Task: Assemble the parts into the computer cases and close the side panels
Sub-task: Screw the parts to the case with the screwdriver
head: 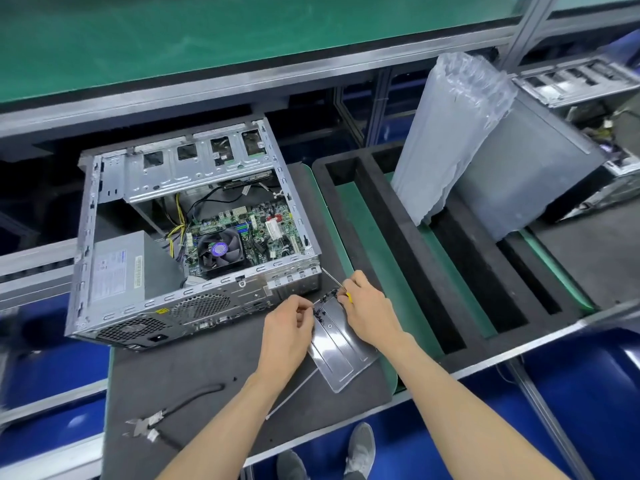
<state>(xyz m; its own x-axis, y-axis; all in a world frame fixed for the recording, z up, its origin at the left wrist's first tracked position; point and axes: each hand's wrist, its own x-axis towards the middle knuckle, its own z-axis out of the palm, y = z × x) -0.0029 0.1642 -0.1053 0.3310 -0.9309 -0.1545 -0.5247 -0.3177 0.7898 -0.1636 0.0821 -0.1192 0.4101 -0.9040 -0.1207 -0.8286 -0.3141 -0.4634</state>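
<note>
Head view: your left hand (289,322) pinches small dark screws off the shiny flat metal plate (341,351) on the bench; your right hand (367,306) grips the yellow-handled screwdriver (337,284), ready for the open silver computer case (194,230) alongside.

— What does the computer case (194,233) look like?
— A silver metal tower lying on its side on a dark mat, open side up. Inside sit a green motherboard (242,230) with a black fan (219,250) and a grey power supply (121,268).
— And the side panel?
— A dark glossy plate (341,351) lies flat on the mat just beside the case's near right corner; whether it is the panel is unclear.
</note>
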